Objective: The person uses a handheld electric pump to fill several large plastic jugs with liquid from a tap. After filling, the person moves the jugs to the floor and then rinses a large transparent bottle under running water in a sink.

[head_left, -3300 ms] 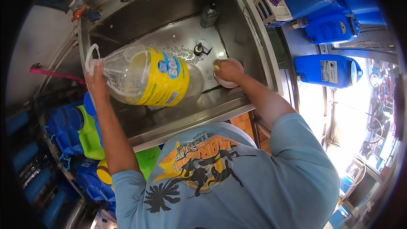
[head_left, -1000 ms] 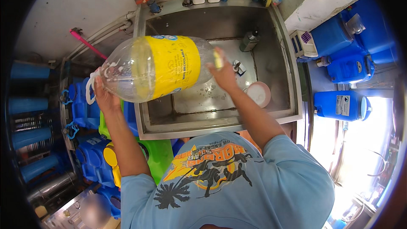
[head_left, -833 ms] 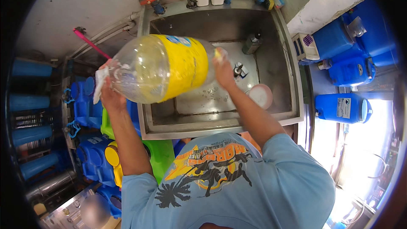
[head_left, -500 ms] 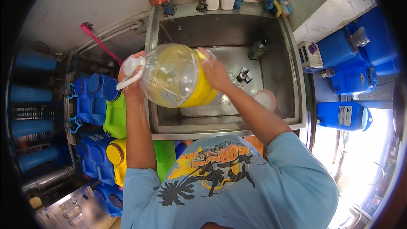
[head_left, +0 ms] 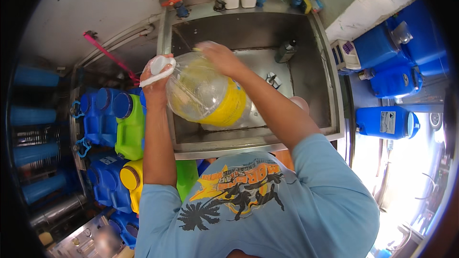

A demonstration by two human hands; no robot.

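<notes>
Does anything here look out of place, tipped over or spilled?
Only the big clear jug with the yellow label: it lies tilted on its side above the steel sink, held by the left hand at its neck and the right hand on its body. No spill shows.

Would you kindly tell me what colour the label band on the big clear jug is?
Yellow: the label wraps the clear jug, seen best in the head view.

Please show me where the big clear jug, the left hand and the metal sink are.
big clear jug [head_left: 203,91]: head view, on its clear rounded side.
left hand [head_left: 154,79]: head view, on the back of the hand.
metal sink [head_left: 267,136]: head view, on its front rim.
</notes>
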